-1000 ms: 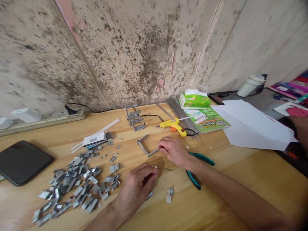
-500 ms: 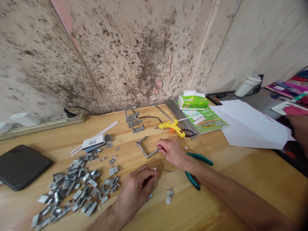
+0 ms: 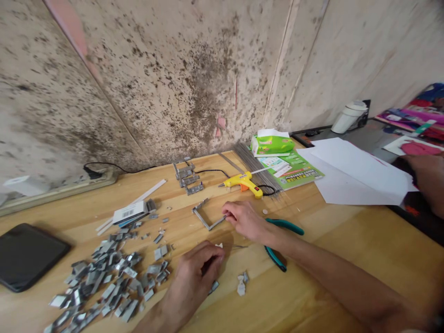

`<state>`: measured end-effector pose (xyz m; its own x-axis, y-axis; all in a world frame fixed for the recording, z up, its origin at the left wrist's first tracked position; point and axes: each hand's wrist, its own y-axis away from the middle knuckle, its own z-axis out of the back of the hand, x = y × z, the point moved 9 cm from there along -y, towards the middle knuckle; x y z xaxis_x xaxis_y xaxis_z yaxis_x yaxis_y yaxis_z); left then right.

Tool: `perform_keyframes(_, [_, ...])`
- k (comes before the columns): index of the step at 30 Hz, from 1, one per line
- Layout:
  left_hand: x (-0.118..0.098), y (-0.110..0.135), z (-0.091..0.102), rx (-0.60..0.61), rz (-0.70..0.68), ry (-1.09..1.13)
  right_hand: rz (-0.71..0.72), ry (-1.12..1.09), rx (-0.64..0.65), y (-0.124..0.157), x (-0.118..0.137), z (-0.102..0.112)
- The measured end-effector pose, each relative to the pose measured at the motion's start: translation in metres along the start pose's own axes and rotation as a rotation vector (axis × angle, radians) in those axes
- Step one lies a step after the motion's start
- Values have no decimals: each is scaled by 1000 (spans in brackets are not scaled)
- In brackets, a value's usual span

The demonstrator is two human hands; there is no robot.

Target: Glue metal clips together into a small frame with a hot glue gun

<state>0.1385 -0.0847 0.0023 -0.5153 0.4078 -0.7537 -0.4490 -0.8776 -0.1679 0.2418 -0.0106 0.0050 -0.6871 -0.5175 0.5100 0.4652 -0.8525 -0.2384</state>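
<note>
My right hand (image 3: 244,221) is closed in a pinch on one end of a thin grey three-sided frame (image 3: 203,218) lying on the table. Closer to me, my left hand (image 3: 199,273) rests with curled fingers; a small white bit (image 3: 219,245) shows at its fingertips, but what lies inside the fingers is hidden. A thin wire-like strip (image 3: 237,246) sits just right of those fingers. Partly under my right forearm are teal-handled pliers (image 3: 286,225). A small bent grey-white piece (image 3: 242,284) is between my forearms.
Grey metal pieces (image 3: 114,277) are heaped at left, near a black tablet-like slab (image 3: 31,256). Behind the hands lie several grey frames (image 3: 187,177), a yellow glue gun (image 3: 243,181) and thin rods (image 3: 255,163). White paper (image 3: 360,175) and another person's hand (image 3: 428,178) are at right.
The view has shifted slightly, so most things sit a little further left. Both hands keep nearly the same pose, and the grey frame stays in my right fingers.
</note>
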Motion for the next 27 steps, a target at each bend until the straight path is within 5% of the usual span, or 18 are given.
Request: perform_keyframes(27, [-4,-3,1,-3,-6,-47,-4,-5,-32,0,-3,-3])
